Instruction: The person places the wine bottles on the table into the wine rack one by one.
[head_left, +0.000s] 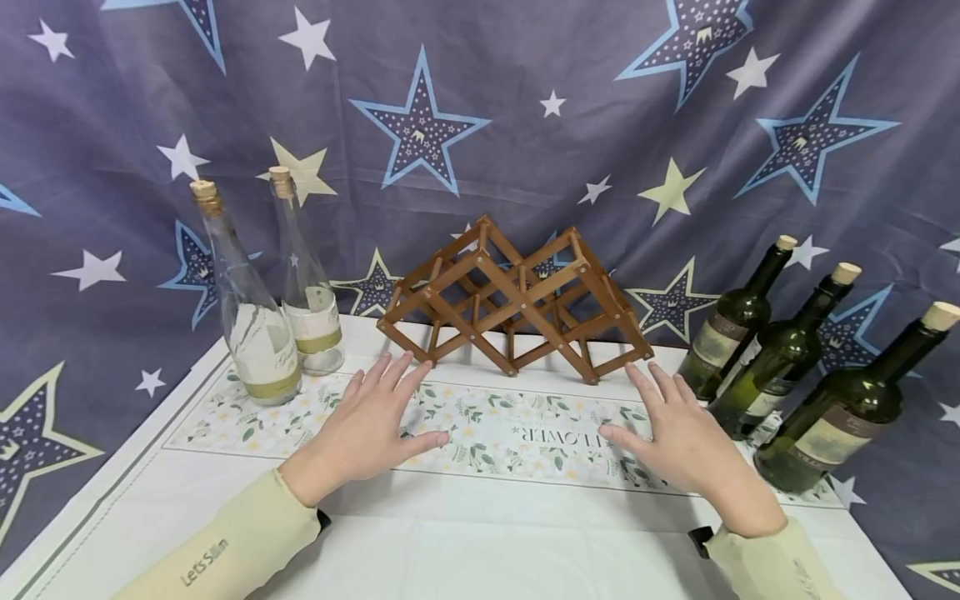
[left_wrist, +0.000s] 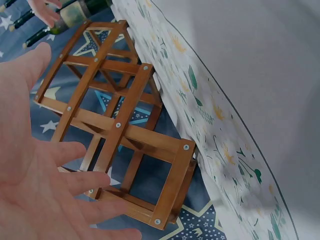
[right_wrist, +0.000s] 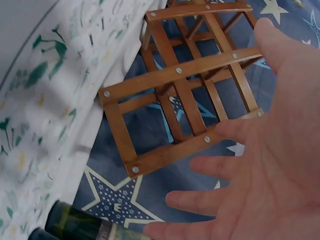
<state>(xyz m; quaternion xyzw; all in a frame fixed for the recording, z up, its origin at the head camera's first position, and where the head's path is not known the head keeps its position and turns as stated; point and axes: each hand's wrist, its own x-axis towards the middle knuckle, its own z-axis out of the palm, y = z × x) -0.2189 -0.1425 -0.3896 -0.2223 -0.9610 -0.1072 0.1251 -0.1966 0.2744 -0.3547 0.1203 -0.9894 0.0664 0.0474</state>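
Note:
A brown wooden folding wine rack (head_left: 517,304) stands spread out at the back of the table, its crossed slats forming diamond openings with no bottle in them. My left hand (head_left: 367,425) hovers in front of the rack's left end, fingers spread and straight, holding nothing. Near the rack's right end is my right hand (head_left: 675,433), likewise spread and holding nothing. In the left wrist view the rack (left_wrist: 120,115) lies beyond the left fingers. The right wrist view shows the rack (right_wrist: 185,85) beyond the right fingers. Whether any fingertip touches it I cannot tell.
Two clear corked bottles (head_left: 258,342) (head_left: 315,321) stand at the left. At the right stand three dark green corked wine bottles (head_left: 723,337) (head_left: 780,367) (head_left: 832,433), close to my right hand. A floral runner (head_left: 487,417) lies along the white table (head_left: 480,542). Behind hangs a star-patterned cloth (head_left: 525,50).

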